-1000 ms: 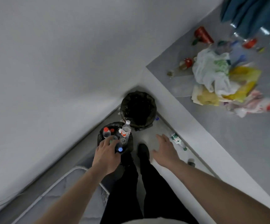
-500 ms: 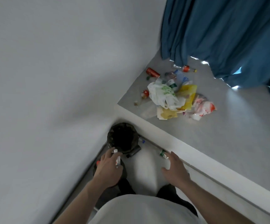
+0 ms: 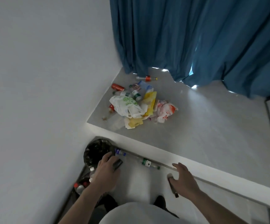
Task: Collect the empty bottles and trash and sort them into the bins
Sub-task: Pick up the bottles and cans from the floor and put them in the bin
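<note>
Bottles (image 3: 148,163) of clear plastic lie between my open, empty hands, left (image 3: 106,172) over the round black-lined bin (image 3: 95,151), right (image 3: 183,179) spread; crinkled bags (image 3: 137,109) lie beyond.

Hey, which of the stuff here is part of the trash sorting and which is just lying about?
Part of the job:
trash pile
red can
bottle by the step
black bin
bottle bin

Just there:
blue curtain
wall
raised platform
</note>
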The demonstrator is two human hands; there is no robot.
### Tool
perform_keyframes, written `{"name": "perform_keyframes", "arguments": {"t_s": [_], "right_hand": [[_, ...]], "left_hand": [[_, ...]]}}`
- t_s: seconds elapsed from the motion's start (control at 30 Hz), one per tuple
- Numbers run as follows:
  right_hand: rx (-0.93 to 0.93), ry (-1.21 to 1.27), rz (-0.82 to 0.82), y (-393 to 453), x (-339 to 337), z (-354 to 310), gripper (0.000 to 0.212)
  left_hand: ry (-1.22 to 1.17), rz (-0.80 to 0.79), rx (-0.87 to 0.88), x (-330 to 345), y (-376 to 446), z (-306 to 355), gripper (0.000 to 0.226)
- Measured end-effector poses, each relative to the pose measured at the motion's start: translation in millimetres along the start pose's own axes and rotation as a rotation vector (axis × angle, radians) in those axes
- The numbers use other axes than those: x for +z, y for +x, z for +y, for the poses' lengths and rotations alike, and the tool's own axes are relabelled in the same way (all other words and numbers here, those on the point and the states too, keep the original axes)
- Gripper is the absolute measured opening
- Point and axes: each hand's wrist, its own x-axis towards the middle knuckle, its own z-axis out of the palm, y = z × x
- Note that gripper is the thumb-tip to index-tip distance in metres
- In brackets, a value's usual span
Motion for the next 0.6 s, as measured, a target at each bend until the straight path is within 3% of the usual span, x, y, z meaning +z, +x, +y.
{"name": "perform_keyframes", "arguments": {"t_s": [0.2, 0.6], "right_hand": [[0.033, 0.032, 0.037, 9, -51, 66, 0.065], [0.057, 0.146, 0.071, 37, -79, 90, 0.065]], "left_hand": [[0.036, -0.012, 0.043, 36, -1, 69, 0.052], [0.079, 0.004, 0.197, 21, 65, 130, 0.045]]}}
